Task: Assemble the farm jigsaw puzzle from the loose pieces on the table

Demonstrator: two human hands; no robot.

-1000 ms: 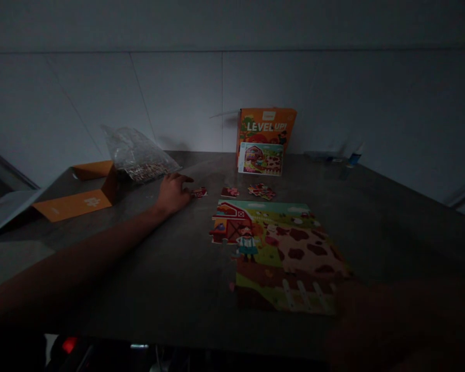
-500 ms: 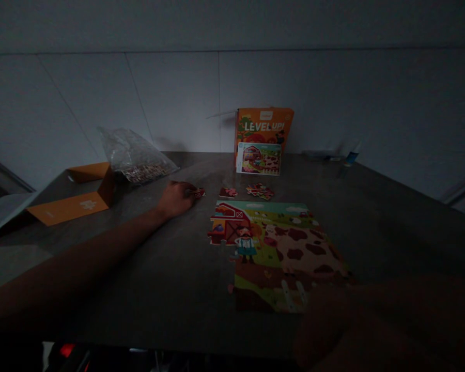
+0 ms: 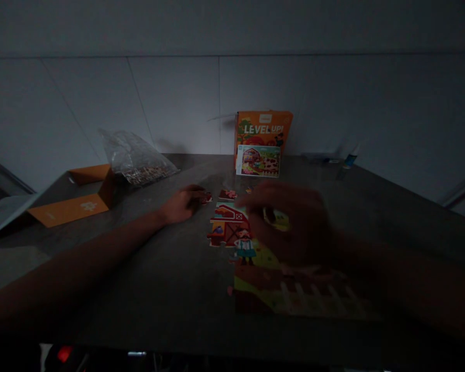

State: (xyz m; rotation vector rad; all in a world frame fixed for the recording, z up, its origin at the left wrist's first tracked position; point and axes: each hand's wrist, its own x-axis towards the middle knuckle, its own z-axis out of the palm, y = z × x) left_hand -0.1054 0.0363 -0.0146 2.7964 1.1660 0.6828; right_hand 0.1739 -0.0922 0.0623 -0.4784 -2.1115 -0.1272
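Note:
My left hand (image 3: 182, 203) rests on the table left of the jigsaw, its fingers closed on a small red puzzle piece (image 3: 206, 198). Beside that lies a loose puzzle piece (image 3: 228, 194) with pink on dark red. The partly joined farm jigsaw (image 3: 242, 271) shows a red barn, a farmer and a white fence; its left edge is uneven. Over its upper right part hovers my right hand (image 3: 294, 219), dark and blurred, with thumb and fingers bent. Whether anything is between those fingertips is unclear. It hides the cow and most of the small pile of pieces (image 3: 250, 189).
An orange "LEVEL UP!" box (image 3: 265, 120) stands at the back, with a farm picture card (image 3: 258, 161) leaning on it. To the left are a clear bag of pieces (image 3: 139, 163) and an orange open box part (image 3: 73, 206). A small bottle (image 3: 351, 159) stands back right.
My right hand has moved from the jigsaw's lower right corner up and left over its upper part. My left hand, with its piece, has shifted slightly right and nearer the jigsaw.

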